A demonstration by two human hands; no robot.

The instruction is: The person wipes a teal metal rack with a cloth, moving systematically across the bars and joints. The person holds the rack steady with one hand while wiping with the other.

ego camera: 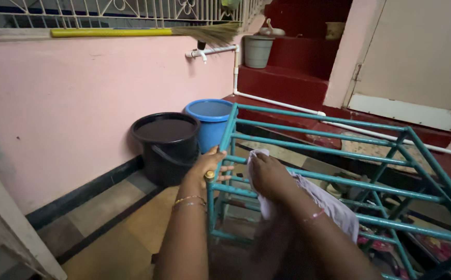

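A teal metal drying rack [318, 150] with several horizontal bars stands in front of me. My left hand [207, 168] rests on its near left corner post, fingers spread against the frame. My right hand [267, 173] grips a pale lilac cloth [334, 205] that drapes over my forearm and across the near bars. The cloth's lower part is hidden behind my arm.
A black bucket [166, 145] and a blue bucket [210, 116] stand against the pink wall on the left. A white pipe [282, 101] runs along red steps [282, 83] holding a grey bucket [258, 51]. A broom with a yellow handle [111, 32] lies on the ledge. A door [422, 57] is at right.
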